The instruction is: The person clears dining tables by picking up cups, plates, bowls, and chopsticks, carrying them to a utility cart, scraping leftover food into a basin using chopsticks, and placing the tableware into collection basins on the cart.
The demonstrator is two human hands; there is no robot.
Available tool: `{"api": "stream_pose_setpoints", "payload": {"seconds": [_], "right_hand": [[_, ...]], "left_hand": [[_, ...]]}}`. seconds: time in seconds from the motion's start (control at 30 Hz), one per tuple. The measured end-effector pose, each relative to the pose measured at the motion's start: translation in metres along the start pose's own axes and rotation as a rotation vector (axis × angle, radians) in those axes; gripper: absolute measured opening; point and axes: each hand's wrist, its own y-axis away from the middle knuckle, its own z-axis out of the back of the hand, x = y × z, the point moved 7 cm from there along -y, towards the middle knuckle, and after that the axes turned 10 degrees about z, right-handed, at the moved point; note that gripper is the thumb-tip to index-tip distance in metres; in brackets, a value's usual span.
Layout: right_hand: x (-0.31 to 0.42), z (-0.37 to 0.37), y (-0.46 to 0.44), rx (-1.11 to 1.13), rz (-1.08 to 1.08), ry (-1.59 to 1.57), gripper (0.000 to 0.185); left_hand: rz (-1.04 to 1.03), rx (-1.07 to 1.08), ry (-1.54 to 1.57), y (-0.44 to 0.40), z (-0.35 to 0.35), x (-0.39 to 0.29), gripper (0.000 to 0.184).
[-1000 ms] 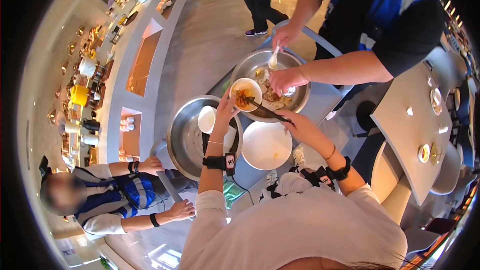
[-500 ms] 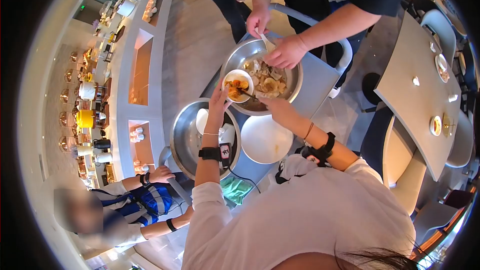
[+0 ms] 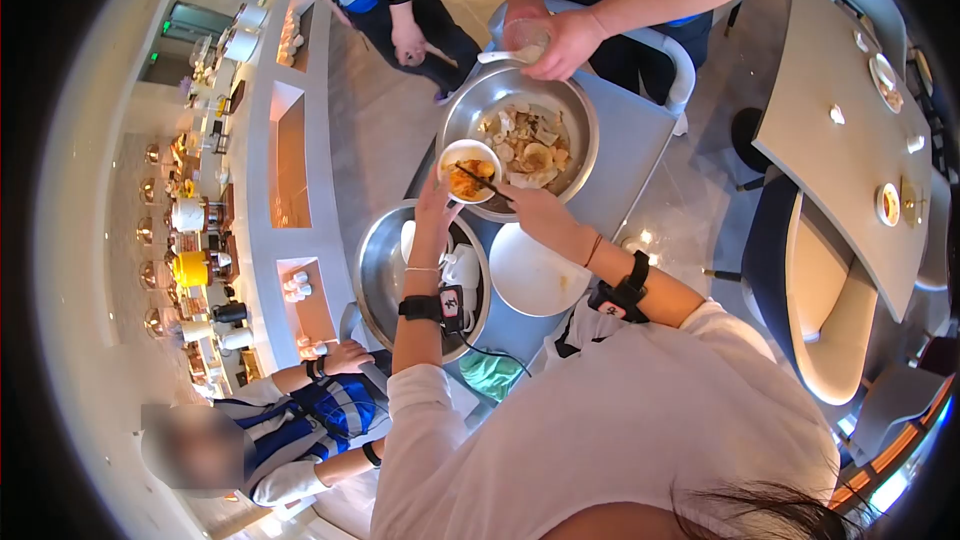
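Note:
My left hand (image 3: 434, 212) grips a small white bowl (image 3: 458, 152) with orange and yellow food in it, tilted over the left edge of a steel basin (image 3: 590, 130). Food scraps (image 3: 528, 145) lie in that basin. In my right hand (image 3: 537, 214) is a dark utensil (image 3: 484, 182), its tip inside the bowl. Below the basin is a large white bowl (image 3: 535, 270) with a small stain. A second steel basin (image 3: 375, 275), left of it, holds white dishes (image 3: 460, 270), partly hidden by my left forearm.
All this stands on a grey cart (image 3: 640, 145). Across it, a co-worker's hands (image 3: 560, 45) hold a spoon and a small clear cup. Another person grips the cart handle at lower left; a third stands at top left. A dining table (image 3: 840, 150) with chairs is at right.
The co-worker's hands have drawn back from the scraps to the basin's far rim, now with a cup. More white dishes show in the left basin. The person at top has come further into view.

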Motion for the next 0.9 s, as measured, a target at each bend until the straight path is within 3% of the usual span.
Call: {"api": "stream_pose_setpoints", "payload": {"seconds": [0.13, 0.27, 0.37, 0.4, 0.63, 0.67, 0.77, 0.9], "right_hand": [[0.018, 0.008, -0.002, 0.063, -0.043, -0.051, 0.04], [0.02, 0.001, -0.005, 0.004, -0.097, 0.099, 0.033], [0.018, 0.009, 0.0, 0.041, -0.171, -0.144, 0.033], [0.034, 0.012, 0.002, 0.01, -0.075, -0.169, 0.029], [0.049, 0.017, 0.007, -0.011, -0.079, -0.154, 0.022], [0.048, 0.004, 0.009, 0.047, -0.065, -0.244, 0.029], [0.031, 0.004, 0.011, -0.034, 0.004, -0.053, 0.029], [0.047, 0.011, 0.017, 0.011, -0.051, -0.238, 0.027]], "left_hand": [[0.026, 0.05, 0.129, -0.001, 0.012, 0.003, 0.052], [0.046, 0.072, 0.199, -0.005, 0.018, 0.013, 0.05], [-0.012, 0.12, 0.244, 0.0, 0.021, 0.007, 0.05], [-0.035, 0.141, 0.249, 0.004, 0.021, 0.005, 0.05], [-0.029, 0.153, 0.232, 0.007, 0.024, 0.007, 0.052], [-0.028, 0.166, 0.238, 0.006, 0.023, 0.007, 0.052], [-0.04, 0.158, 0.224, 0.007, 0.02, 0.008, 0.053], [-0.041, 0.179, 0.23, 0.006, 0.021, 0.008, 0.051]]}}
